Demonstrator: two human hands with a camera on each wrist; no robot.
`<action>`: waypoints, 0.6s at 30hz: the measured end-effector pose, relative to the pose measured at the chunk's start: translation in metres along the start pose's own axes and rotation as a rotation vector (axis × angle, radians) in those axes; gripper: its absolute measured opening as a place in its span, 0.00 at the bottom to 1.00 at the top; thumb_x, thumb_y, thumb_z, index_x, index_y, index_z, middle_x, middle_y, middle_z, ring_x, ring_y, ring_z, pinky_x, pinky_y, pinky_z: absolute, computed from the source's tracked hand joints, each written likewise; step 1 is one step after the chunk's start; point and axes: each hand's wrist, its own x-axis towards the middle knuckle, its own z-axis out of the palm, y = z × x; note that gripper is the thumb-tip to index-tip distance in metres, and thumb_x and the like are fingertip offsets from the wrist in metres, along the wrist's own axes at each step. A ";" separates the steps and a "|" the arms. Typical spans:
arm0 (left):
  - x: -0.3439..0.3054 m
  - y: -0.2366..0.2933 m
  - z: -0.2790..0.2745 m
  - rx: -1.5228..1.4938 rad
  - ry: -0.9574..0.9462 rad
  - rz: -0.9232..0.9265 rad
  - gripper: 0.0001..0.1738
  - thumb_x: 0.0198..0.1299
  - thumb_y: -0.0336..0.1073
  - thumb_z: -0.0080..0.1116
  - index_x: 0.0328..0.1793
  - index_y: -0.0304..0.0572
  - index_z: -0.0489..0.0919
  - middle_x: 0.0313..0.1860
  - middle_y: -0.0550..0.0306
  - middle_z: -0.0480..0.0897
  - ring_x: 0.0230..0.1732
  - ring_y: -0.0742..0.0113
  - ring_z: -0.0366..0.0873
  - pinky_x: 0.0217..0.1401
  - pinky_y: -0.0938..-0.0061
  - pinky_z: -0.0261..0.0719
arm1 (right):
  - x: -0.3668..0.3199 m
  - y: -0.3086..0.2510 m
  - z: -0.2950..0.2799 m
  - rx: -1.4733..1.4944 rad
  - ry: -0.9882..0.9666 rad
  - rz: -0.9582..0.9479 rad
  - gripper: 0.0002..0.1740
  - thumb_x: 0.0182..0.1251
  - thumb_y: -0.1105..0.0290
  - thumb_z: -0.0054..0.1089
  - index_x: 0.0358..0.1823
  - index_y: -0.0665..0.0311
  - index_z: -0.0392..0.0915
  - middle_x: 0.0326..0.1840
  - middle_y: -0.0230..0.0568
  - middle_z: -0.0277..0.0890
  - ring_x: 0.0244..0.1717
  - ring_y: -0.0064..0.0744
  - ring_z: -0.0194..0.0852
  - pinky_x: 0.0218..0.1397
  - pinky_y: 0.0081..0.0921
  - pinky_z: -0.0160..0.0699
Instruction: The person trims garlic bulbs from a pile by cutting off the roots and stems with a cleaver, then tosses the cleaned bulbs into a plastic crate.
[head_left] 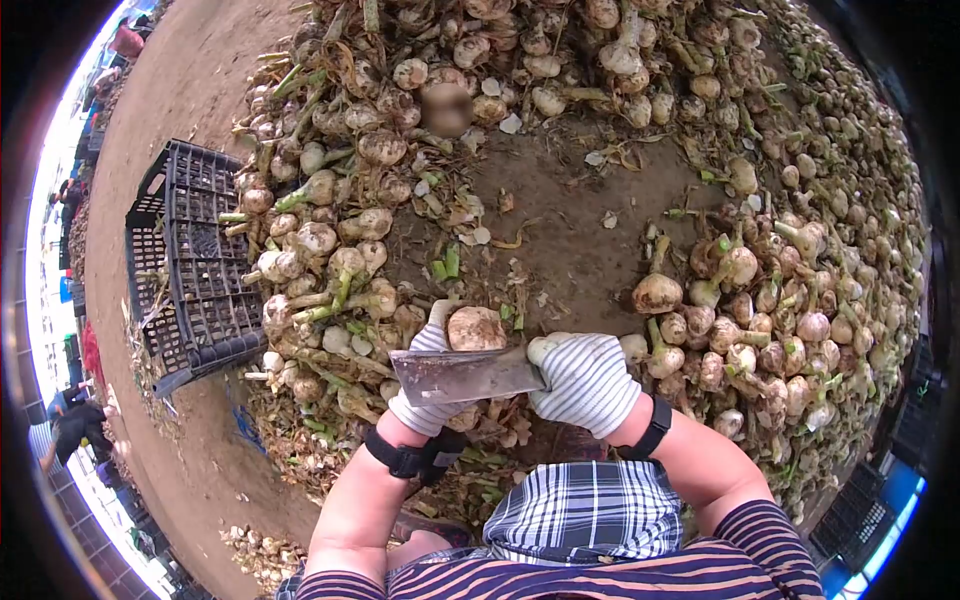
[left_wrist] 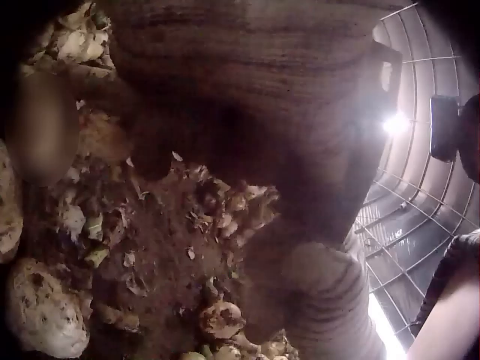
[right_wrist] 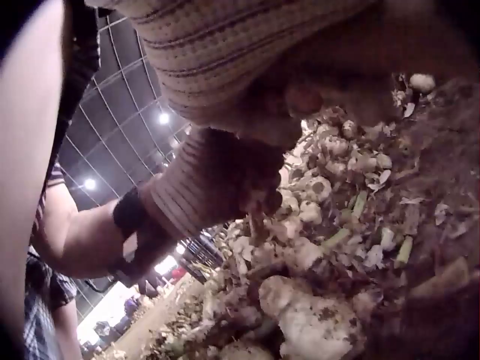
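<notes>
Both hands wear striped knit gloves. My right hand (head_left: 588, 382) grips the handle of a broad, stained blade like a cleaver (head_left: 465, 378), which points left across the front of my left hand (head_left: 424, 412). Just beyond the blade, my left hand holds a large garlic bulb (head_left: 476, 328) with dirt on its skin. The blade hides part of the left hand and the bulb's near side. In the right wrist view, the left glove (right_wrist: 196, 184) appears beyond the right glove (right_wrist: 247, 56). The left wrist view shows mostly dark glove fabric (left_wrist: 247, 67).
Piled garlic bulbs with stalks (head_left: 345, 260) lie at left, more at the right (head_left: 790, 340) and far side. Bare soil (head_left: 590, 220) with scraps lies between them. A black plastic crate (head_left: 205, 260) stands tilted at left. Plaid cloth (head_left: 585, 510) covers the lap.
</notes>
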 end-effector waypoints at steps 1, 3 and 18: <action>0.003 -0.004 -0.011 -0.002 -0.001 -0.001 0.24 0.65 0.53 0.46 0.48 0.38 0.76 0.42 0.48 0.81 0.44 0.54 0.79 0.56 0.60 0.76 | 0.000 0.001 0.004 0.011 0.044 -0.021 0.10 0.42 0.65 0.60 0.20 0.62 0.70 0.18 0.46 0.68 0.23 0.51 0.72 0.26 0.42 0.70; -0.001 -0.016 -0.025 1.574 -0.043 0.648 0.24 0.64 0.54 0.48 0.48 0.39 0.76 0.42 0.48 0.81 0.43 0.57 0.79 0.53 0.62 0.77 | -0.001 0.005 0.012 0.008 0.086 -0.025 0.10 0.39 0.65 0.61 0.20 0.62 0.70 0.18 0.45 0.68 0.23 0.50 0.72 0.27 0.41 0.70; -0.041 0.032 0.010 1.132 0.208 0.698 0.45 0.31 0.41 0.81 0.59 0.43 0.70 0.50 0.59 0.74 0.49 0.67 0.73 0.54 0.71 0.74 | -0.018 0.040 0.021 0.816 0.057 0.524 0.07 0.47 0.71 0.58 0.27 0.66 0.75 0.20 0.34 0.73 0.22 0.27 0.69 0.28 0.24 0.70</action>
